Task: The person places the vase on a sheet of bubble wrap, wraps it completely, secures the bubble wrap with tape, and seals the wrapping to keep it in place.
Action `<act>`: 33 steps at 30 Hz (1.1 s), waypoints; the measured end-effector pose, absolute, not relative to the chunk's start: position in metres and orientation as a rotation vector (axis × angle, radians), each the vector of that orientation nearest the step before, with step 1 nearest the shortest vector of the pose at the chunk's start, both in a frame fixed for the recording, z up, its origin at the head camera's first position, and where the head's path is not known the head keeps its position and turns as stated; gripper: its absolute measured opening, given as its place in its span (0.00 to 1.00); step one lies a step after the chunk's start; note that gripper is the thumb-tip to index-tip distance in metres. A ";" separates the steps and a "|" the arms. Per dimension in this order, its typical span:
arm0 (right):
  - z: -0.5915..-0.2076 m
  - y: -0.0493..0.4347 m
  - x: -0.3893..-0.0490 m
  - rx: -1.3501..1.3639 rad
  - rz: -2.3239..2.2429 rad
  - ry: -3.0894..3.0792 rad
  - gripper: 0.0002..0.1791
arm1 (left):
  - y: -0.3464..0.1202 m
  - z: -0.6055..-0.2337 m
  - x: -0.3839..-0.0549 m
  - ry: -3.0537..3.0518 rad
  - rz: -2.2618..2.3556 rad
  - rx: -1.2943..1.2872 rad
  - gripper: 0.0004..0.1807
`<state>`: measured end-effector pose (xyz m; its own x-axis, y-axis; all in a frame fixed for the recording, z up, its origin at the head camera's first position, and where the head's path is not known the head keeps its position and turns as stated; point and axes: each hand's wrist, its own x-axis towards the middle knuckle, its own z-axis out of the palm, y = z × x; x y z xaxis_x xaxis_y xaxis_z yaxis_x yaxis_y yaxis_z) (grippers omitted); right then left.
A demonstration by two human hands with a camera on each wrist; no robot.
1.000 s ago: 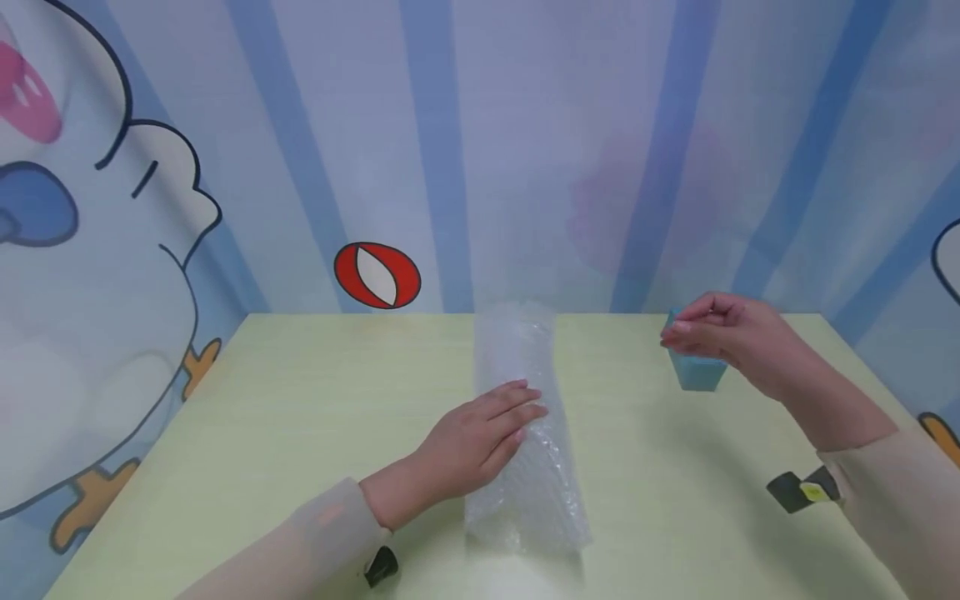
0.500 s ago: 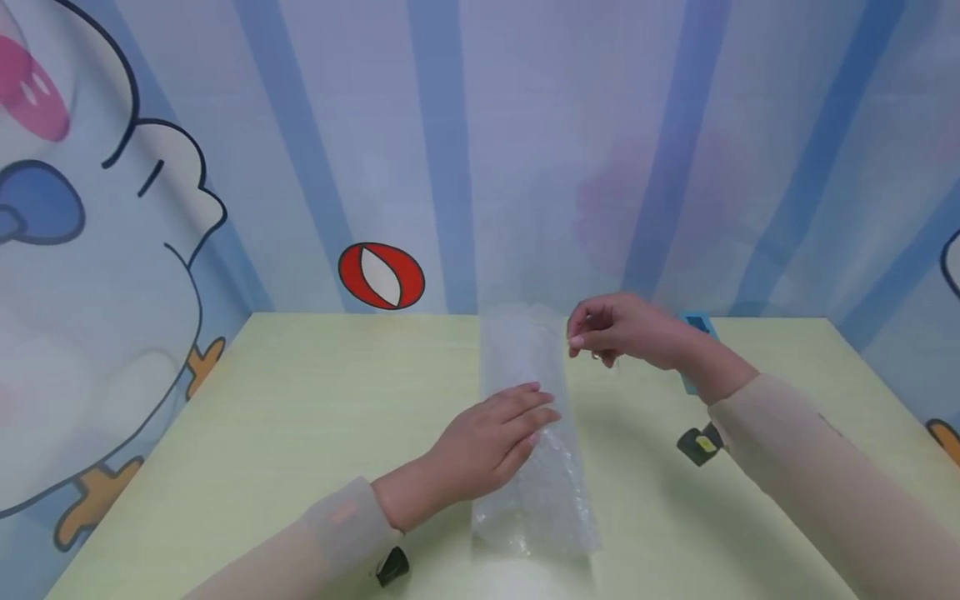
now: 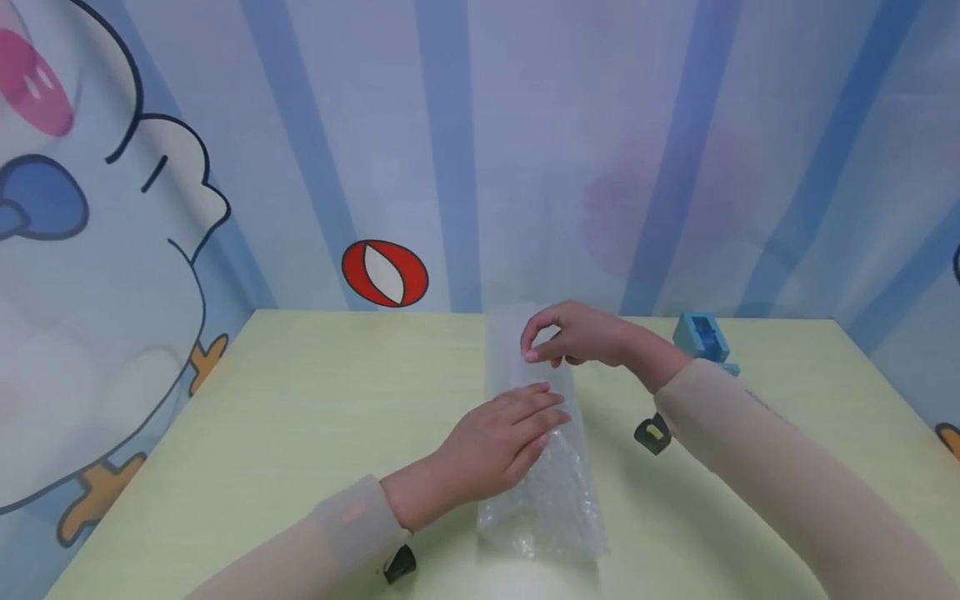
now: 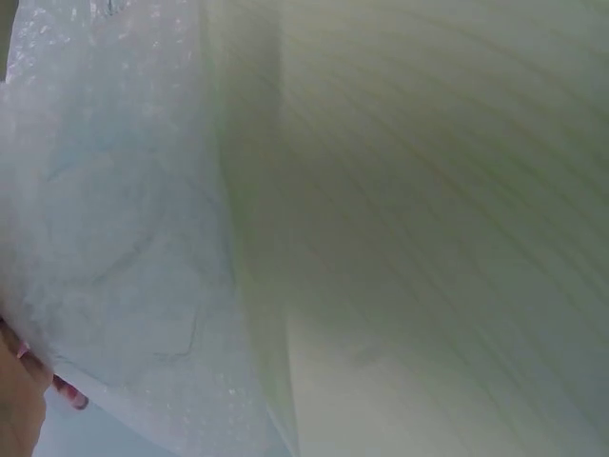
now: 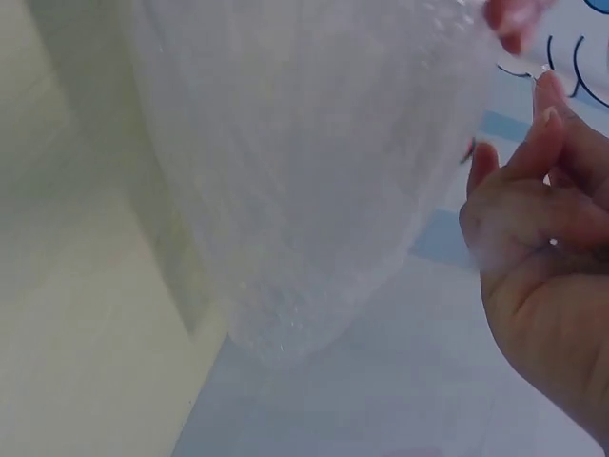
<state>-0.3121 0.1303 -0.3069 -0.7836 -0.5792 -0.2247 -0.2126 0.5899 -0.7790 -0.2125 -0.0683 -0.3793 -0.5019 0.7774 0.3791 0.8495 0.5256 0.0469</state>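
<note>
A long strip of bubble wrap, folded into a flat packet, lies lengthwise on the table. My left hand rests on its middle with fingers nearly straight. Just beyond it, my right hand hovers over the far part of the packet, thumb and index finger together. In the right wrist view a faint clear edge shows at the fingertips of the right hand; it looks like a short piece of clear tape, barely visible. Bubble wrap also fills the left side of the left wrist view.
A small blue tape dispenser stands near the table's back right, beyond the right forearm. The pale yellow table ends at a printed backdrop with blue stripes and cartoon figures.
My right hand has moved left from the blue tape dispenser to above the bubble wrap, bringing the dispenser into fuller view. The left hand stays on the wrap.
</note>
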 end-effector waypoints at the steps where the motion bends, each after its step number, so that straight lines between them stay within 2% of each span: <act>1: -0.309 0.127 -0.313 -0.643 -1.058 2.368 0.04 | -0.068 -0.379 -0.212 -2.459 -0.321 -1.355 0.20; 19: -0.324 0.100 -0.320 -0.777 -0.840 2.528 0.04 | -0.067 -0.380 -0.214 -2.457 -0.272 -1.348 0.19; 26: -0.324 0.102 -0.320 -0.961 -0.701 2.536 0.04 | -0.064 -0.380 -0.213 -2.446 -0.216 -1.347 0.19; 33: -0.318 0.108 -0.322 -1.178 -0.504 2.502 0.11 | -0.064 -0.383 -0.213 -2.436 -0.181 -1.320 0.19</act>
<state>-0.3224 0.1081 -0.3181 -0.6042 -0.7840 -0.1429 -0.6674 0.5958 -0.4468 -0.2130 -0.0643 -0.3827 -0.4973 0.7832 0.3731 0.8298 0.5549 -0.0587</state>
